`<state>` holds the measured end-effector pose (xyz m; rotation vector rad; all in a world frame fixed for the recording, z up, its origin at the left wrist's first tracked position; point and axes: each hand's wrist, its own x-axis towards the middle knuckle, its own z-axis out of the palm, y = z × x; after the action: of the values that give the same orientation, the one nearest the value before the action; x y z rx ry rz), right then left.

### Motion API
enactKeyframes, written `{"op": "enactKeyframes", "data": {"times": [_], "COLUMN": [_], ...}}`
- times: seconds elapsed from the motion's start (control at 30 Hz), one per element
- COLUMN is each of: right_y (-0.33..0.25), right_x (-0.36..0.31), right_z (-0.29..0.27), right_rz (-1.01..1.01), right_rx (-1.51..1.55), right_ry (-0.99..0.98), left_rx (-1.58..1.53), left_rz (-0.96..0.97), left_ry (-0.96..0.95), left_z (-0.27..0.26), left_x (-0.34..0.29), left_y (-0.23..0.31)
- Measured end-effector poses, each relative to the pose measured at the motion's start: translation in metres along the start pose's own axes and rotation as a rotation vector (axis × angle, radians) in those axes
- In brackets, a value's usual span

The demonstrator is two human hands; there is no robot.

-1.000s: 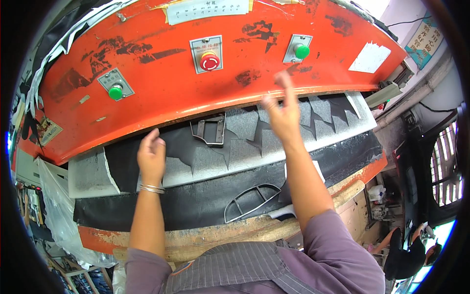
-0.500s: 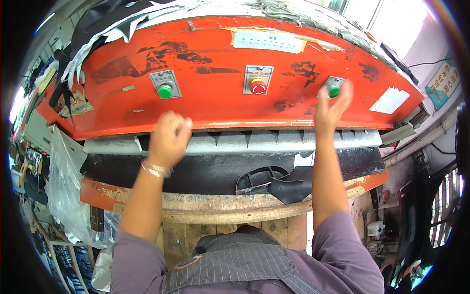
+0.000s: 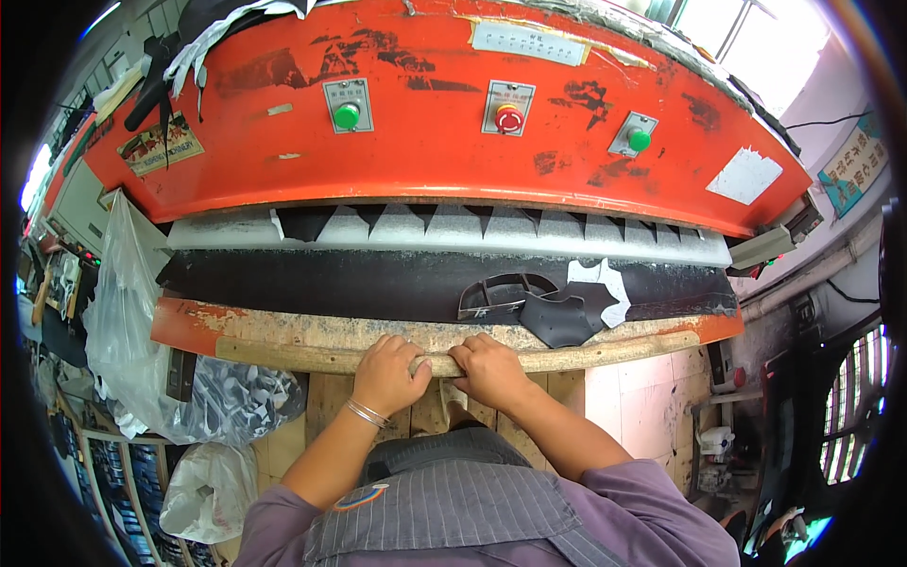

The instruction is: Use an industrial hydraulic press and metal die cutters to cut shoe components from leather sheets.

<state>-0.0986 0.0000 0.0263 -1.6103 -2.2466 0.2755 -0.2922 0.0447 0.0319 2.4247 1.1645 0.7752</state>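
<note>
My left hand (image 3: 389, 373) and my right hand (image 3: 489, 370) are close together on the wooden rail (image 3: 605, 356) along the machine's front edge, fingers curled over it. Behind the rail, a black sheet (image 3: 378, 279) covers the bed. On it, right of centre, lies a dark metal cutting die (image 3: 503, 293), an open curved frame with crossbars. Against it rests a shaped black piece (image 3: 559, 321), partly over the bed's worn front strip. A white irregular piece (image 3: 614, 298) pokes out beside the black piece. Both hands are apart from the die and the pieces.
Above the bed stands a red machine beam (image 3: 416, 161) with two green buttons (image 3: 347, 116) (image 3: 639, 140) and a red stop button (image 3: 508, 118). White sheet with cut-outs (image 3: 397, 227) runs beneath it. Clear plastic bags (image 3: 123, 321) of scraps hang left; a white bag (image 3: 208, 491) sits below.
Both hands have come down from the red panel, the right from around the right green button, onto the wooden rail. The view has shifted; more of the white piece now shows.
</note>
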Motion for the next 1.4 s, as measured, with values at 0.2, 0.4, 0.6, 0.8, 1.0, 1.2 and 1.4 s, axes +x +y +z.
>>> {"op": "enactKeyframes", "data": {"times": [0.2,0.4,0.6,0.8,1.0,1.2,1.4], "right_y": [-0.004,0.051,0.091,0.123,0.082,0.056,0.040], "right_x": [-0.002,0.083,0.190,0.168,0.096,0.079,0.158], "right_z": [-0.001,-0.051,-0.035,-0.018,-0.042,-0.033,-0.030], "right_rz": [-0.020,0.126,0.413,0.149,0.179,0.282,0.348], "right_rx": [0.087,0.153,-0.236,-0.002,0.347,0.641,0.238], "right_ry": [-0.218,0.004,0.072,0.433,0.378,0.104,0.088], "left_rx": [-0.086,-0.390,-0.531,-0.758,-1.182,-1.463,-0.661], "left_rz": [-0.001,-0.155,-0.087,-0.198,-0.183,-0.324,-0.238], "left_ry": [-0.164,-0.558,-0.376,-0.255,-0.196,-0.326,-0.690], "left_z": [-0.010,-0.038,-0.029,0.005,0.033,0.033,0.025], "left_x": [-0.002,0.007,0.084,0.112,0.140,0.106,0.051], "left_y": [-0.017,-0.030,-0.037,-0.059,-0.039,-0.047,-0.067]}}
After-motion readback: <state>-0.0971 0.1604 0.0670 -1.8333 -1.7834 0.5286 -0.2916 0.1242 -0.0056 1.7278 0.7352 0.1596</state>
